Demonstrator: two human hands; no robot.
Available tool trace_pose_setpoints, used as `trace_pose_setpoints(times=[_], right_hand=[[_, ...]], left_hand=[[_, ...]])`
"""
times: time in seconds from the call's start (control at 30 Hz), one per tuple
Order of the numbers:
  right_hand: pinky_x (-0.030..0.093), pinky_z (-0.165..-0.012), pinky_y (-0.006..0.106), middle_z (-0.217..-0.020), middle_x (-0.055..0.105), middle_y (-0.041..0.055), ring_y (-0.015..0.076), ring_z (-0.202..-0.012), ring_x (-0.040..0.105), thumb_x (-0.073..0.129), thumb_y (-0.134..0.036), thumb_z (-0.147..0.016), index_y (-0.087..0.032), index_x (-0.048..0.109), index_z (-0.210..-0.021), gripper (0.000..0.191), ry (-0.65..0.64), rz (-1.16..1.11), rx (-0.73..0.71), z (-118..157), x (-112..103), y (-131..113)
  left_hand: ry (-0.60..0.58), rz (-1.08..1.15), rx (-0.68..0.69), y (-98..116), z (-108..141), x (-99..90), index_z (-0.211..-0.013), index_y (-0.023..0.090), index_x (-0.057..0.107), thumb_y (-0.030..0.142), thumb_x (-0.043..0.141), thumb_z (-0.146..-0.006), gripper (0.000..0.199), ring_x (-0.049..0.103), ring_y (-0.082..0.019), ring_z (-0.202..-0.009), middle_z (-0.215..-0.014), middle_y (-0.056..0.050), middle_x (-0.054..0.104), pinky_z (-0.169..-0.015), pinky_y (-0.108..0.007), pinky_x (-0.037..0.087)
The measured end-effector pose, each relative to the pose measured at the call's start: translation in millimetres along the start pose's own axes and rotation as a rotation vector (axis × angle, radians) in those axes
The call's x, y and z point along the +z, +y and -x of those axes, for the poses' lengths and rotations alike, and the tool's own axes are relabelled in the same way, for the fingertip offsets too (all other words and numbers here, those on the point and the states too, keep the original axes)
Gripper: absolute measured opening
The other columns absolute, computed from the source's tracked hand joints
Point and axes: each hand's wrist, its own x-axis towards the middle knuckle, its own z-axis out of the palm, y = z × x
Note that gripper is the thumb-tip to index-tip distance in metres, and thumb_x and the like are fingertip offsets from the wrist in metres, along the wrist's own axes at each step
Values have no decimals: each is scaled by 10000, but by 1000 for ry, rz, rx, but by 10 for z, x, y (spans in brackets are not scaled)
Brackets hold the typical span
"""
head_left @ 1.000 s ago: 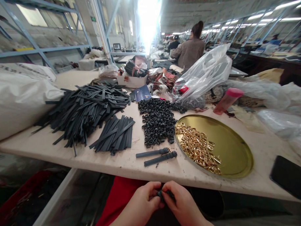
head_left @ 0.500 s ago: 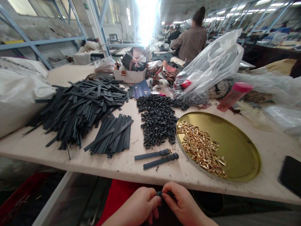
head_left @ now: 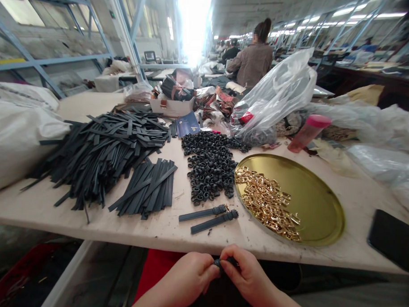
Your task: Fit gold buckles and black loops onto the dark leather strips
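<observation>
While my left hand (head_left: 196,271) and right hand (head_left: 244,265) clamp fingers on the dark strap piece (head_left: 217,262) between them, its long axis is unclear.

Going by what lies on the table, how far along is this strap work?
Two dark straps, thicker at one end, look done, lying on the table. In hand: a small dark piece, pinched between the left hand and right hand. Most seems left: heaped dark strips and black loops, plus gold buckles on the round tray.
</observation>
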Motion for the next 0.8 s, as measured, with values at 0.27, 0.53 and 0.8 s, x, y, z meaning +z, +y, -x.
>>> trace_pose_setpoints(times=[0.27,0.53,0.8], right_hand=[[367,-506,226,-592,478,-39,109,-530,456,432,-406,-839,-195,480,-770,227,65,-287,145,88,61,-3],[370,-514,223,-636,479,-29,108,-555,453,450,-393,-830,-192,482,-743,221,125,-263,123,102,104,-44],[395,-580,243,-680,567,3,138,-627,511,417,-329,-847,-187,511,-786,181,-15,14,-38,148,-21,-107]], left_hand=[[54,-51,76,21,6,47,-689,162,625,294,412,-760,260,463,-121,-551,-598,20,563,-470,-201,247],[114,30,-3,-25,-2,167,-643,138,591,315,442,-726,246,379,-99,-509,-536,47,467,-449,-196,214],[61,-88,66,13,112,119,-571,166,555,309,350,-811,347,468,-103,-461,-484,31,523,-474,-191,294]])
